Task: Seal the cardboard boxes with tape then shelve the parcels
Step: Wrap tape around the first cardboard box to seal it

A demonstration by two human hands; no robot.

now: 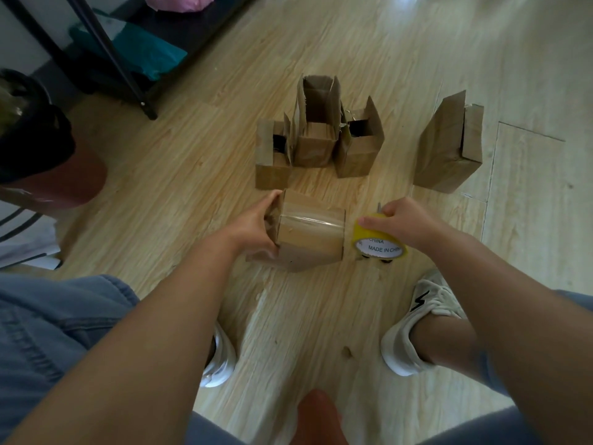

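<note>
A small cardboard box (308, 239) lies on its side on the wooden floor, with clear tape stretched over its top face. My left hand (256, 224) grips the box's left end. My right hand (407, 221) holds a yellow tape roll (380, 242) right beside the box's right end; the tape runs from the roll onto the box. Farther back stand three open cardboard boxes in a cluster: a left one (272, 155), a taller middle one (316, 123) and a right one (361, 142). Another box (449, 146) stands alone to the right.
A dark metal shelf rack (128, 75) holding teal and pink parcels stands at the back left. A dark round bin with a reddish base (54, 175) sits at the left. My two white sneakers (426, 319) are planted on the floor below the box.
</note>
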